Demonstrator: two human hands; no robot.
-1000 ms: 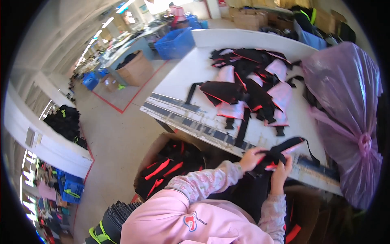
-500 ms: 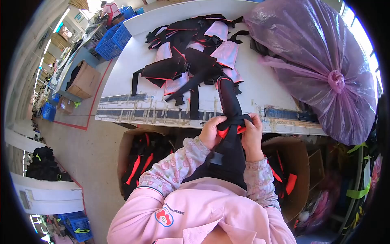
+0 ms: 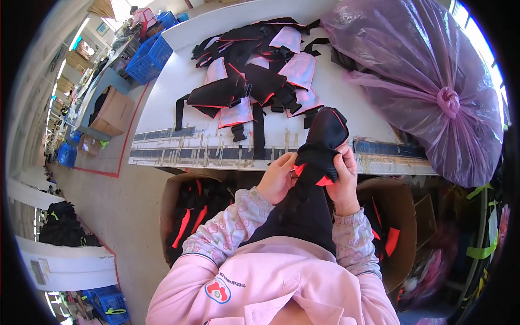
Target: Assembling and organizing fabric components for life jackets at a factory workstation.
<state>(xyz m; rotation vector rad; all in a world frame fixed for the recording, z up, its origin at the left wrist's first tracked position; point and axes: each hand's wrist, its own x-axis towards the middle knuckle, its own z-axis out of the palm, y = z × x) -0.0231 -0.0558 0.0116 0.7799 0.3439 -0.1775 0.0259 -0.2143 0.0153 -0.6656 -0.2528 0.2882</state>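
Observation:
A black padded strap piece with red edging (image 3: 327, 125) is held up at the near edge of the white table, its rounded end pointing away from me. My left hand (image 3: 277, 177) pinches its left side, where bright red fabric shows beneath a black webbing strap. On the other side, my right hand (image 3: 345, 176) grips the black fabric between thumb and fingers. The webbing trails down toward my lap. Beyond my hands lies a pile of similar black padded pieces (image 3: 219, 93) with shiny pale panels, webbing and buckles.
A large tied purple plastic bag (image 3: 411, 70) fills the right of the white table (image 3: 157, 122). Beneath the table stand two cardboard boxes (image 3: 403, 216) of black and red pieces. Blue crates (image 3: 149, 59) and a person (image 3: 143, 19) are at the far left.
The padded piece has been drawn back and bunched up between my hands, its rounded end now raised. The long webbing that lay across the pile's front has shifted away. My right hand moved slightly right.

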